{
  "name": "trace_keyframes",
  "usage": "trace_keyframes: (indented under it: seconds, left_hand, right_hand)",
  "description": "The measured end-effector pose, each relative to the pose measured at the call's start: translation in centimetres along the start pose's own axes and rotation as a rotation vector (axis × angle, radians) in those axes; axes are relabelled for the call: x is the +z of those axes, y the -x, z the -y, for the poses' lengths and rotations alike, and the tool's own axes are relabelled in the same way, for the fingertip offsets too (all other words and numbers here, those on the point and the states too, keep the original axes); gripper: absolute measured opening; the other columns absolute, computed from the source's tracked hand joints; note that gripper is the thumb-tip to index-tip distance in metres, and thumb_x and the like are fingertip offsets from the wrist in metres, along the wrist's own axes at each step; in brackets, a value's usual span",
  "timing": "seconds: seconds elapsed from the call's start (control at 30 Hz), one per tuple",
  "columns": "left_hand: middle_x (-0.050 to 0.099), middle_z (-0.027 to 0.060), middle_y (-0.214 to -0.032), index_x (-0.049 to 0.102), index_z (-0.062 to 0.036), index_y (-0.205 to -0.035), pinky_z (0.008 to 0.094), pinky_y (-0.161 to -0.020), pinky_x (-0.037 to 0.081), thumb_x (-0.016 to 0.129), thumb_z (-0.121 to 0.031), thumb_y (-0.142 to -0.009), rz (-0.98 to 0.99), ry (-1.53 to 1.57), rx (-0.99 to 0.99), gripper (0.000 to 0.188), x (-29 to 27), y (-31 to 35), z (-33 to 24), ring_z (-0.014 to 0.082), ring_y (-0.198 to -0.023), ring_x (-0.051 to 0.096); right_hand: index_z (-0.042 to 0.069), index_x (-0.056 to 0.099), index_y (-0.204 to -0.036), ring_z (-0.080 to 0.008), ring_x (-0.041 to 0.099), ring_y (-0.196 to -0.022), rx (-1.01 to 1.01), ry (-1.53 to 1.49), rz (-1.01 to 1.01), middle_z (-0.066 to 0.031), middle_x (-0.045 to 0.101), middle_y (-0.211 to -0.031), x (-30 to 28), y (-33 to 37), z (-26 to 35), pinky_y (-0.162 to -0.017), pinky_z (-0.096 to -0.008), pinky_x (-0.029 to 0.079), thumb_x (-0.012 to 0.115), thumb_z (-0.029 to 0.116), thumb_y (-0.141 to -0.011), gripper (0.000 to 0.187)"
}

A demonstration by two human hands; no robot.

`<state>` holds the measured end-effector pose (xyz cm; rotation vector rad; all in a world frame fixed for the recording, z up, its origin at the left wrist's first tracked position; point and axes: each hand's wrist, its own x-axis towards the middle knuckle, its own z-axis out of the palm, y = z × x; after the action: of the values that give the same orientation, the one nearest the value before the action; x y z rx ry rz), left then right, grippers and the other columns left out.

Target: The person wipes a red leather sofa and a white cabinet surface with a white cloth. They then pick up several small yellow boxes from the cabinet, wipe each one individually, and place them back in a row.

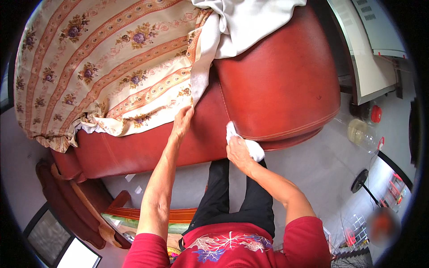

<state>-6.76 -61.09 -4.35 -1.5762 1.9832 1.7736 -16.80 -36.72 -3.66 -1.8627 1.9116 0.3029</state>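
A red leather sofa [277, 85] fills the upper middle, its right seat bare. A cream floral, striped cover [134, 80] drapes over its left part, with its right border folded to show a pale underside. My left hand [182, 120] has its fingers closed on the cover's front corner, just above the red leather. My right hand [239, 153] is wrapped round a white cloth [255, 151] and presses it to the seat's front edge, by the seam between the sections. The cloth sticks out on both sides of the hand.
White fabric [250, 24] lies bunched at the sofa's back. A pale table [373, 73] stands at the right, with large clear bottles [359, 133] on the grey floor beside it. A brown leather seat [67, 201] and a low wooden-edged table [152, 213] stand at the lower left.
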Motion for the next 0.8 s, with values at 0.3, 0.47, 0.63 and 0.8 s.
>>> trace_keyframes:
  seconds: [0.3,0.47,0.63,0.8]
  left_hand:
    - [0.047,0.023,-0.123,0.055,0.0022,-0.118,0.0383,-0.1,0.036,0.056,-0.044,-0.088,0.019,-0.209,0.125,0.055,0.9,1.7,2.8,0.0328,-0.115,0.045]
    - [0.054,0.0217,-0.112,0.059,0.0019,-0.111,0.0407,-0.101,0.032,0.054,-0.046,-0.088,0.004,-0.327,0.229,0.053,0.7,0.2,4.5,0.0351,-0.114,0.042]
    - [0.055,0.0156,-0.084,0.06,-0.0002,-0.088,0.0442,-0.089,0.034,0.055,-0.041,-0.088,0.205,-0.384,0.206,0.041,1.0,0.1,3.6,0.032,-0.09,0.046]
    - [0.058,0.0182,-0.107,0.058,-0.0003,-0.108,0.0429,-0.099,0.034,0.056,-0.038,-0.088,0.071,-0.335,0.15,0.043,2.4,1.4,4.0,0.0341,-0.106,0.05]
  right_hand:
    - [0.007,0.054,-0.112,-0.0349,0.048,-0.097,0.23,-0.605,-0.527,-0.0162,0.047,-0.104,-4.8,-3.9,-1.4,-0.079,-0.0422,0.046,0.059,0.006,-0.075,0.038]
    - [0.015,0.053,-0.124,-0.0277,0.044,-0.114,0.156,-0.339,-0.601,-0.0143,0.047,-0.125,0.2,-5.5,1.9,-0.079,-0.0367,0.041,0.05,0.015,-0.082,0.042]
    - [0.015,0.059,-0.114,-0.0286,0.045,-0.117,-0.041,-0.377,-0.445,-0.0096,0.048,-0.128,3.9,6.1,-0.2,-0.082,-0.0388,0.043,0.053,0.014,-0.08,0.035]
    - [0.011,0.06,-0.113,-0.0332,0.055,-0.096,0.418,-1.136,-0.112,-0.0163,0.054,-0.102,-3.3,12.8,-6.6,-0.084,-0.0414,0.046,0.055,0.01,-0.075,0.039]
